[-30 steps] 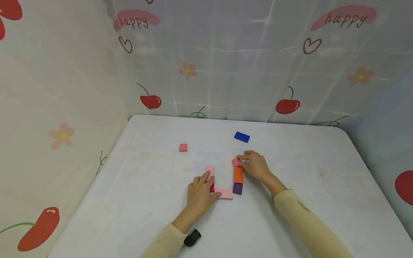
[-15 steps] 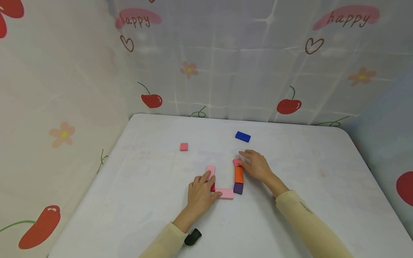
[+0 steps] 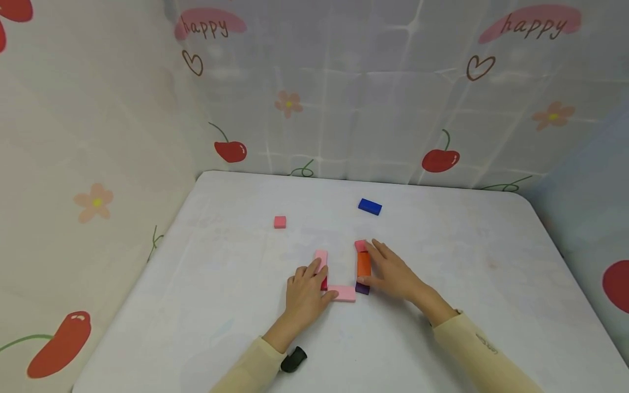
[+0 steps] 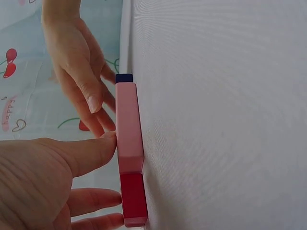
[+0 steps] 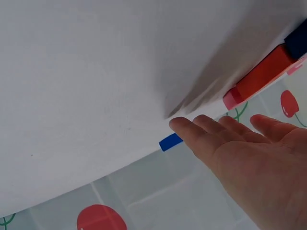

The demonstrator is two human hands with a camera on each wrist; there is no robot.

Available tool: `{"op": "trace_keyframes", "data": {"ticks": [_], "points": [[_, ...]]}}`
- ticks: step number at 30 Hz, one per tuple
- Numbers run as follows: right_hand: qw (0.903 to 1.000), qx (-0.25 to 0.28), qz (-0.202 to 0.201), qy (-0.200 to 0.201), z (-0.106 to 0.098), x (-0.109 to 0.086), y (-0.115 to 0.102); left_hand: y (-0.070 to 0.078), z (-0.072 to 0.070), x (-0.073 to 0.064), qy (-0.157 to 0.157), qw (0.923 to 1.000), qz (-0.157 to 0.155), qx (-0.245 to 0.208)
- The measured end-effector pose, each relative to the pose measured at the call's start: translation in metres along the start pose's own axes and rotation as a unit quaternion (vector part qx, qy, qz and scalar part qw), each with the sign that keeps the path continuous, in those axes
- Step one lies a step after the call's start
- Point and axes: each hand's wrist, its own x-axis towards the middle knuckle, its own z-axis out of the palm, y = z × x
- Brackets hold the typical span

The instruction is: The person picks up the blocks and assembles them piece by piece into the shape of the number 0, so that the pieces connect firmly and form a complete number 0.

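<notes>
Pale cloth walls with red cherries, orange flowers and the word "happy" stand round a white table.

Left of the middle, on the far part of the table, is a small pink square block, well apart from the rest. Low in the frame, a cream left sleeve comes up from the bottom edge, with a short black thing by its cuff. The left hand reaches up from it. Its grip is loose: the fingers stretch over a long light pink block and a bright red block, partly hidden. The left wrist view shows the thumb touching a second long light pink block, which lies sideways in the lower middle.

At that block's right end, a line of three goes up the frame: a dark purple block, a bright orange block and a little pink block, turned a bit. Higher up, a dark blue long block lies at a slant.

On the right side of the line is the right hand, fingers spread and nearly straight, its grip loose too. I can't tell if it touches the blocks. Its cream right sleeve runs to the lower right.
</notes>
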Motion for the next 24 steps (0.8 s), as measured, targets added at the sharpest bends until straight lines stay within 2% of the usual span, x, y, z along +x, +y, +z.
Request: {"op": "trace_keyframes", "data": {"ticks": [14, 24], "points": [[0.9996, -0.02, -0.021, -0.005, 0.0059, -0.0089, -0.005, 0.0005, -0.0009, -0.0004, -0.005, 1.0, -0.002, 0.006], [0.9992, -0.038, -0.015, -0.005, 0.0082, -0.0097, -0.0044, 0.0009, -0.0014, -0.0004, -0.005, 1.0, -0.004, -0.001]]}}
